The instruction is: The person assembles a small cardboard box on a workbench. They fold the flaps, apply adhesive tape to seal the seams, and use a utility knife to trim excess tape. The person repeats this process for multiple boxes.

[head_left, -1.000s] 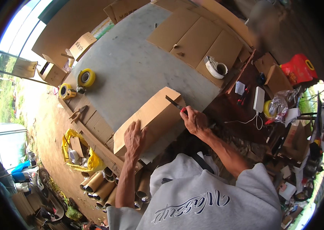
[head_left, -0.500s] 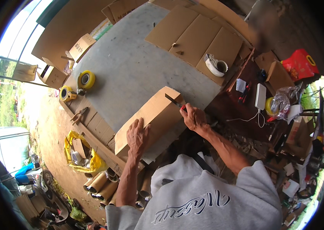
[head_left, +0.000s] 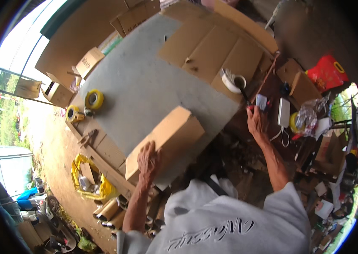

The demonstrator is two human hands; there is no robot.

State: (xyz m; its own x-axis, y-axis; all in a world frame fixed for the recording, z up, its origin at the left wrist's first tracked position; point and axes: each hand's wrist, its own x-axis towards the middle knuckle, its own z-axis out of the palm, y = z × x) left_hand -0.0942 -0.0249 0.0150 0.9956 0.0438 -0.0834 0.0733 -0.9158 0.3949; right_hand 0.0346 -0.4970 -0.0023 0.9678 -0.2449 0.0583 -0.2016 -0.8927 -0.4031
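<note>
A long brown cardboard box (head_left: 178,127) lies slantwise on the near edge of the grey tabletop. My left hand (head_left: 148,163) rests on its left end, fingers stretched over the top face. Away from the box, at the table's right side, my right hand (head_left: 257,122) is closed round the red handle of a knife (head_left: 244,94) with a dark blade. The blade points up toward a white tape roll (head_left: 233,81) on the flattened cardboard (head_left: 212,46). Just right of the knife lies a small pale card (head_left: 261,101).
Yellow tape rolls (head_left: 94,99) and pliers (head_left: 88,138) lie along the left edge. A yellow bag (head_left: 105,190) and cardboard tubes (head_left: 110,209) are below. A white power bank (head_left: 284,112) with a cable and a red bag (head_left: 326,73) stand to the right.
My right hand has carried the knife from the box's far right end rightward toward the tape roll. My left hand stays on the box.
</note>
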